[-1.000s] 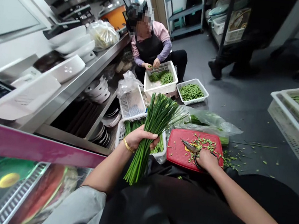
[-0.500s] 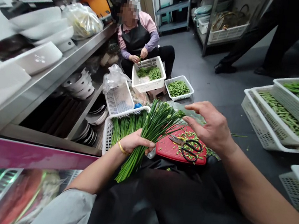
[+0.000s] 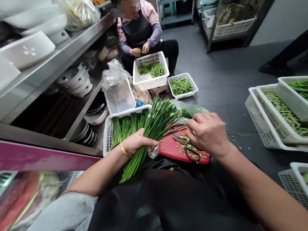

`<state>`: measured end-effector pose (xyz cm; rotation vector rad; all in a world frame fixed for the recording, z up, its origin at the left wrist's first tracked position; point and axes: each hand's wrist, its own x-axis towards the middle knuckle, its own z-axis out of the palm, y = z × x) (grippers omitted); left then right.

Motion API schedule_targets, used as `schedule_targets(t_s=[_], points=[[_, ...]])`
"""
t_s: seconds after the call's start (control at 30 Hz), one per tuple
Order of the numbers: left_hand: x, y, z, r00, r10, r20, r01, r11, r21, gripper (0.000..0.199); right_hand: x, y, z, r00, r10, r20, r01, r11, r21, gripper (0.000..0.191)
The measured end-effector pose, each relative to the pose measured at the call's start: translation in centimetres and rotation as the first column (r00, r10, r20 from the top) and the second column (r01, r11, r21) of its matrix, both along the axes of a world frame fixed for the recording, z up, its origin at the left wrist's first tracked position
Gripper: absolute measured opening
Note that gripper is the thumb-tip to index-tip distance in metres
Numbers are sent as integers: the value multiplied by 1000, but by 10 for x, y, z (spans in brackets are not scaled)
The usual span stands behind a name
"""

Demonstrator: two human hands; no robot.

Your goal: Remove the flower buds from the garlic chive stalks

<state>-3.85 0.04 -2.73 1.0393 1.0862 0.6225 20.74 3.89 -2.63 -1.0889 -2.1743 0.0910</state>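
I have left hand (image 3: 140,143) gripping green stem bunch (image 3: 159,121) at twelve o'clock; right hand (image 3: 211,133) curled at its three-o'clock side, can't tell if grasping. Likely sorting step; next calls for gentle pluck.

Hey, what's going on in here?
A person's left hand grips a bunch of long green stalks; the right hand is close to their tips, perhaps pinching some. Scissors lie among green clippings on a red board. More stalks sit in a white basket. Beyond, a co-worker handles something green above another basket.
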Motion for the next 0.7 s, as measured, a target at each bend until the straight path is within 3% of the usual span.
schedule_targets(t_s=[0.07, 0.13, 0.17, 0.2, 0.27, 0.33, 0.4, 0.53, 0.7], points=[[0, -1, 0, 1000, -8, 2, 8, 1000, 15, 28, -2, 5, -7, 937, -46, -348, 1, 992, -129, 21], [0, -3, 0, 1000, -25, 0, 25, 999, 30, 29, 0, 12, -12, 750, -119, -651, -50, 971, -235, 24], [-1, -3, 0, 1000, -28, 1, 28, 999, 29, 29, 2, 14, -12, 681, -139, -719, -76, 963, -258, 24], [-1, -4, 0, 1000, -29, 2, 29, 999, 24, 29, 3, 15, -12, 664, -133, -736, -89, 963, -254, 22], [-2, -5, 0, 999, -31, 6, 31, 1000, 3, 28, 3, 16, -7, 758, -52, -650, -92, 979, -185, 24], [0, -5, 0, 999, -37, 12, 37, 999, -21, 27, -2, 14, -2, 884, 53, -464, -98, 992, -74, 27], [2, -5, 0, 998, -55, 24, 56, 997, -43, 28, -9, 13, 3, 947, 107, -303, -109, 994, 12, 21], [4, -6, 0, 995, -66, 71, 72, 994, -87, 27, -14, 15, 6, 970, 127, -207, -133, 991, -16, 7], [-2, -5, -4, 990, -64, 128, 74, 994, -78, 27, -5, 12, 6, 951, 213, -223, -245, 961, -126, 12]])
